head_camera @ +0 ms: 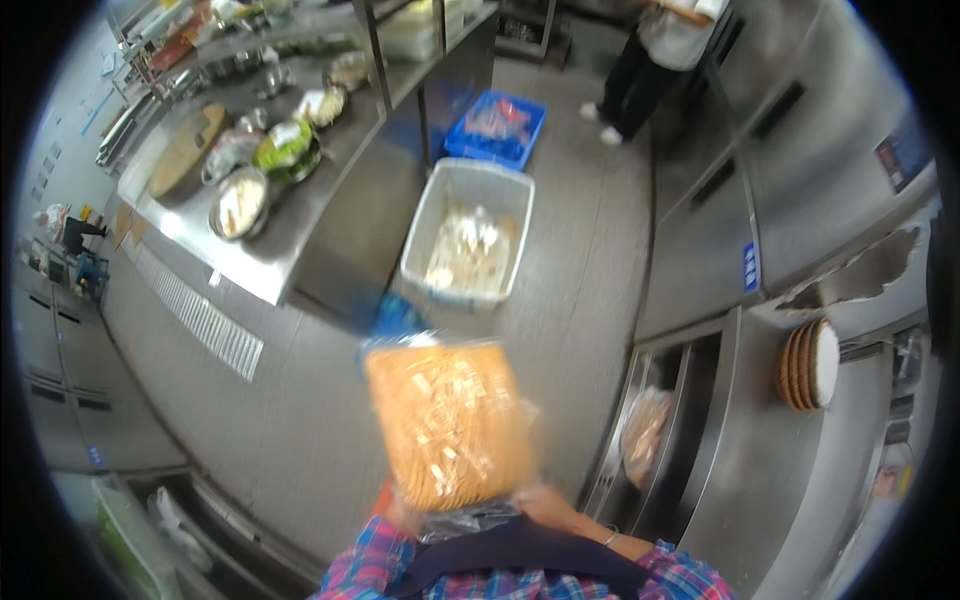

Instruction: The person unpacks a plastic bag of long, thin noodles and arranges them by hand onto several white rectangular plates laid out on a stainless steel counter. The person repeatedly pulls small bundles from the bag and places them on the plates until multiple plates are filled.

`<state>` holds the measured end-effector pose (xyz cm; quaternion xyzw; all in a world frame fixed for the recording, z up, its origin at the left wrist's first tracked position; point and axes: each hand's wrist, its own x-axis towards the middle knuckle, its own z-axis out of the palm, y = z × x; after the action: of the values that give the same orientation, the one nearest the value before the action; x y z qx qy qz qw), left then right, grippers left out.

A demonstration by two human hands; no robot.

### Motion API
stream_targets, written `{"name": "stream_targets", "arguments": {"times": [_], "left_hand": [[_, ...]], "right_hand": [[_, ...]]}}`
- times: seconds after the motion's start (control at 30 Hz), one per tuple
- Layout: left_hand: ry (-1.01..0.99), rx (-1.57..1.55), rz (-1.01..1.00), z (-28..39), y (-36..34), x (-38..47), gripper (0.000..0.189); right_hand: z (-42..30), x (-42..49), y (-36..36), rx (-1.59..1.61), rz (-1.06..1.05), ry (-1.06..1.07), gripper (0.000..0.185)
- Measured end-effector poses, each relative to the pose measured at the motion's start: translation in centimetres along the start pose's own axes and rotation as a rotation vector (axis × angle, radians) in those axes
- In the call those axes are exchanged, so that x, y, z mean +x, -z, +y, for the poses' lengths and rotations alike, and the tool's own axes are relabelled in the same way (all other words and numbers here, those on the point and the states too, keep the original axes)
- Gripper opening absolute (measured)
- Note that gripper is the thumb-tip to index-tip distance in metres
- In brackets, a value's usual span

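A large block of orange-tan food in thin strips, wrapped in clear plastic (pixel 454 427), is held out in front of my body. My right hand (pixel 544 504) grips its lower right corner, where the clear wrap bunches up. At the lower left corner my left hand (pixel 405 514) holds it too, mostly hidden behind the package. Both hands are blurred. Beyond the package a white plastic tub (pixel 412 232) stands on the floor with some wet-looking contents, and a blue crate (pixel 534 139) with bagged items sits just behind it.
To the left a steel worktable (pixel 330 180) bears a round chopping board (pixel 187 154) and bowls of food. Steel refrigerators (pixel 697 225) line the right side; a person (pixel 652 60) stands near them. Stacked round items (pixel 810 365) rest at right. A floor drain grate (pixel 202 319) lies at left.
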<state>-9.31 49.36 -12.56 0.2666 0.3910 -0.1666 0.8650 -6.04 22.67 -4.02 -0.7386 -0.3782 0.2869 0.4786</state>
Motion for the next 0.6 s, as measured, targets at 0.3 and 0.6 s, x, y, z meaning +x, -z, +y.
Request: {"name": "stream_targets", "arguments": {"times": [0.3,0.6], "left_hand": [[-0.36,-0.346,0.066,11.7,8.3,-5.5,0.037],[-0.72,-0.585,0.3,17.8,12.0,-12.0,0.039]], "right_hand": [[-7.0,19.9,-1.0,-0.094,-0.299,0.143,0.011],[-10.4,36.8,-5.7,-0.023,-0.739,0.466,0.015]]}}
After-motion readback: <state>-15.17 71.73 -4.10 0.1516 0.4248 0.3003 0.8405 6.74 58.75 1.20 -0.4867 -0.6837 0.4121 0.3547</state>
